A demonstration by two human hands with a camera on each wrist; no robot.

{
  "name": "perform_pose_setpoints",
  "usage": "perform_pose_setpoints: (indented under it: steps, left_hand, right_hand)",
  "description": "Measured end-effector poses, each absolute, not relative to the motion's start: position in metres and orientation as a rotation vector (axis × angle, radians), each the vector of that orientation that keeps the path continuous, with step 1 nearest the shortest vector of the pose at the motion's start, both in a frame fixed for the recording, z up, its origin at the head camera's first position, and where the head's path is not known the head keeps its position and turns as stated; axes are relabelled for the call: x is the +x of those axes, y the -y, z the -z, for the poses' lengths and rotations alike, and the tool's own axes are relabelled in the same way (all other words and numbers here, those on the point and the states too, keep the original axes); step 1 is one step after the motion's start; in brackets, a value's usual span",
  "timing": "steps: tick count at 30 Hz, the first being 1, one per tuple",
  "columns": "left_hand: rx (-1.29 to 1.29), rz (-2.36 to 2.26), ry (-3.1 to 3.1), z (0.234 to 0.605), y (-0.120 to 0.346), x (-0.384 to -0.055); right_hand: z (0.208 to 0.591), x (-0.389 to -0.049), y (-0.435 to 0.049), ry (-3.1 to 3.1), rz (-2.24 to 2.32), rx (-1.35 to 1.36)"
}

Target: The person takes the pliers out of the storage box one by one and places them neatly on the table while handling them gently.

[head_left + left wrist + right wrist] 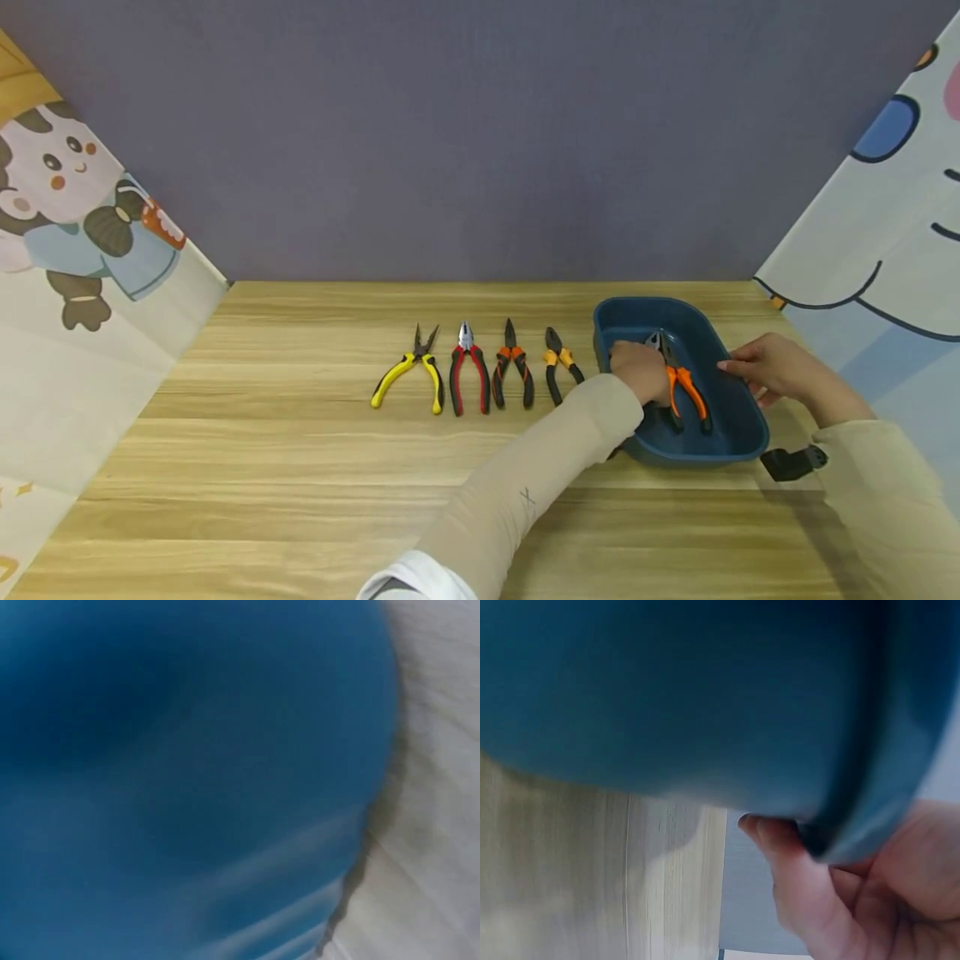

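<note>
A dark blue plastic bin (731, 408) stands at the right of the table with orange-and-black-handled pliers (686, 387) lying in it. My left hand (641, 371) reaches over the bin's left side, right next to these pliers. Its fingers are hidden from the head view, so what they hold does not show. At the opposite rim, my right hand (772, 367) pinches the bin's edge, thumb inside and fingers outside. The right wrist view shows this hand (847, 900) under the rim, fingers bent round it. Only the bin's blue wall (225, 750) fills most of the left wrist view.
Left of the bin, several pliers lie in a row on the wooden table (262, 467): yellow-handled ones (411, 367), red-and-black ones (468, 375), orange-and-black ones (512, 367) and yellow-orange-and-black ones (558, 358). A grey panel (480, 150) rises behind the table.
</note>
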State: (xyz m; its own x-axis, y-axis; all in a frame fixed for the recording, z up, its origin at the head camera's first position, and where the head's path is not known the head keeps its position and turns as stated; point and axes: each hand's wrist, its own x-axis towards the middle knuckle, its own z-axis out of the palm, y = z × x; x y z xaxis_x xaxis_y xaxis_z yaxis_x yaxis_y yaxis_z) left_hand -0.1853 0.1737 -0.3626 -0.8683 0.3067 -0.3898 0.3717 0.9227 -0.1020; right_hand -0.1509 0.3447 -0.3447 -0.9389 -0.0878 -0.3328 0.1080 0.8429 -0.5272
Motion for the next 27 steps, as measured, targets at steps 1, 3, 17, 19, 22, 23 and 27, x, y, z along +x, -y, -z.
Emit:
perform_pose_setpoints:
  steps: [1, 3, 17, 19, 22, 23, 27]
  left_hand:
    - [0.491, 0.236, -2.718, 0.361, -0.174, -0.185]
    - [0.484, 0.221, -2.733, 0.359, -0.174, -0.186]
    - [0.544, 0.031, -2.782, 0.344, -0.165, -0.182]
    - [0.59, 0.0, -2.796, 0.34, -0.162, -0.182]
    - [0.649, -0.033, -2.793, 0.334, -0.158, -0.182]
    - [0.66, -0.045, -2.787, 0.331, -0.156, -0.182]
    - [0.694, -0.104, -2.756, 0.321, -0.148, -0.181]
  right_hand:
    - [0.345, -0.151, -0.344, -2.674, 0.803, 0.017]
    - [0.344, -0.151, -0.344, -2.674, 0.815, 0.018]
    - [0.347, -0.151, -0.344, -2.664, 0.83, 0.044]
    - [0.347, -0.151, -0.344, -2.667, 0.829, 0.044]
    - [0.348, -0.152, -0.345, -2.67, 0.824, 0.046]
    - [0.349, -0.152, -0.345, -2.67, 0.825, 0.048]
    - [0.35, -0.153, -0.345, -2.666, 0.83, 0.059]
